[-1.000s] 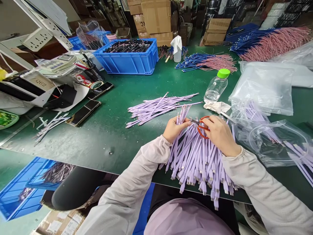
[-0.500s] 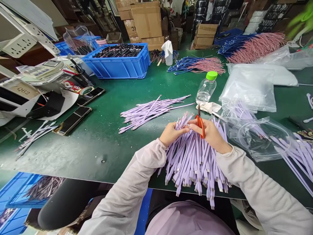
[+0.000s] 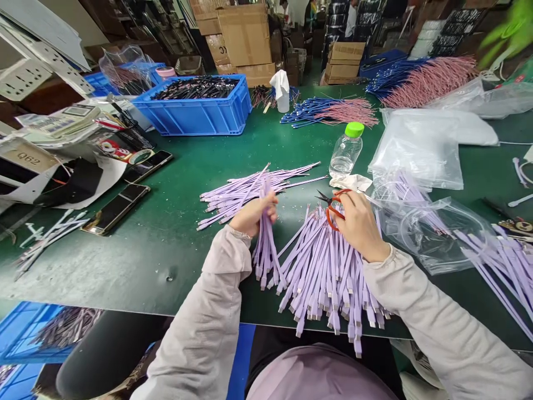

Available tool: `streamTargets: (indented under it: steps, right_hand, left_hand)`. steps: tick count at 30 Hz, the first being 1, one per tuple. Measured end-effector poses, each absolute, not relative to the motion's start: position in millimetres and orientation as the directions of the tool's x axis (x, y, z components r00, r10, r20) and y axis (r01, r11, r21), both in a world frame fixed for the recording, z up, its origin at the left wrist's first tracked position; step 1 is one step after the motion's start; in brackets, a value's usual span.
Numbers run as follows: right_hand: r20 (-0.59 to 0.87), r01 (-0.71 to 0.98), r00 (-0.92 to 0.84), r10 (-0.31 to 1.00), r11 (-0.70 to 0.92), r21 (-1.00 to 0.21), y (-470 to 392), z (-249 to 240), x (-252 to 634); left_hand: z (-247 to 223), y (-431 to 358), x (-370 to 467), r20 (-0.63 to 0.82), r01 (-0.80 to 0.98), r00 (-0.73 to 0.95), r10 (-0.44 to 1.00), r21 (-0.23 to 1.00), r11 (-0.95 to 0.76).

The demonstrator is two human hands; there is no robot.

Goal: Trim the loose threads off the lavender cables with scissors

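Observation:
My left hand (image 3: 255, 214) is closed round a small bunch of lilac cables (image 3: 266, 250), which hangs down below the fingers. In my right hand (image 3: 358, 222) is a pair of orange-handled scissors (image 3: 331, 206), blades apart and pointing left. Under and beside the right hand a large fan of lilac cables (image 3: 328, 272) lies at the table's front edge, connector ends toward my body. Just behind the left hand another pile of lilac cables (image 3: 233, 194) lies on the green table (image 3: 191, 250).
A clear bottle (image 3: 346, 153) with a green cap stands beyond the right hand. Plastic bags (image 3: 420, 150) and more lilac cables (image 3: 503, 261) lie at the right. Phones (image 3: 119, 208) and a blue crate (image 3: 200, 114) are at the left and back.
My left hand has moved left, away from the right hand, carrying a bunch of cables out of the fan. The scissors have turned from pointing away to pointing left.

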State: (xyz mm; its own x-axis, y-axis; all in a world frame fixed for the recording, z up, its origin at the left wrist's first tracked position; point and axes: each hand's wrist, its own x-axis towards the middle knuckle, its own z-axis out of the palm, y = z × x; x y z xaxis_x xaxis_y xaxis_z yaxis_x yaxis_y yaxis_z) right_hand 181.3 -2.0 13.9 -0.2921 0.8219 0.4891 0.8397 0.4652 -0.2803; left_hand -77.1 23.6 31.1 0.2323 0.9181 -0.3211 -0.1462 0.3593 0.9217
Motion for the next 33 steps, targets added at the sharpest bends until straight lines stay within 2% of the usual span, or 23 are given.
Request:
streamTargets:
  steps: [3, 5, 7, 9, 15, 19, 21, 24, 27, 30, 33]
  right_hand:
    - [0.473, 0.674, -0.496, 0.728, 0.667, -0.318, -12.6, 15.9, 162.9]
    - [0.396, 0.491, -0.685, 0.611, 0.789, -0.369, -19.4, 12.4, 148.6]
    - [0.325, 0.38, -0.79, 0.52, 0.831, -0.406, -23.6, 7.0, 138.0]
    - [0.285, 0.35, -0.82, 0.496, 0.829, -0.436, -24.7, 2.6, 133.2]
    - [0.176, 0.382, -0.802, 0.571, 0.717, -0.583, -18.7, 7.9, 138.7]
    - [0.105, 0.411, -0.809, 0.578, 0.685, -0.601, -16.5, 12.5, 143.0]
    - [0.12, 0.414, -0.8, 0.587, 0.687, -0.597, -17.0, 10.5, 145.7]
    - [0.279, 0.398, -0.689, 0.669, 0.671, -0.626, -18.3, 6.0, 151.0]
    - [0.432, 0.426, -0.35, 0.831, 0.552, -0.716, -16.9, 5.6, 156.3]
    - [0.39, 0.427, -0.032, 0.92, 0.366, -0.827, -11.9, 8.5, 160.7]
    - [0.3, 0.378, 0.035, 0.953, 0.265, -0.887, -6.7, 9.8, 163.4]
  left_hand:
    - [23.5, 24.4, -81.1, -0.27, 0.284, 0.242, 0.932, 0.938, 0.198]
    - [23.0, 23.8, -85.1, -0.265, 0.401, 0.311, 0.912, 0.907, 0.127]
    - [25.2, 22.6, -89.6, -0.275, 0.399, 0.354, 0.894, 0.909, 0.122]
    - [27.9, 21.2, -93.8, -0.305, 0.368, 0.369, 0.878, 0.916, 0.163]
    - [33.8, 19.2, -98.3, -0.417, 0.163, 0.427, 0.803, 0.908, 0.385]
    - [27.4, 20.2, -85.4, -0.464, 0.058, 0.46, 0.757, 0.866, 0.496]
    - [21.1, 19.3, -74.2, -0.498, 0.032, 0.433, 0.751, 0.842, 0.539]
    - [14.4, 14.6, -55.4, -0.518, -0.01, 0.427, 0.741, 0.817, 0.576]
    - [13.1, 8.0, -38.2, -0.514, -0.055, 0.403, 0.757, 0.812, 0.581]
    - [12.8, 3.0, -26.5, -0.496, -0.071, 0.347, 0.796, 0.832, 0.55]
    - [10.4, 1.3, -21.6, -0.475, -0.058, 0.319, 0.82, 0.854, 0.518]
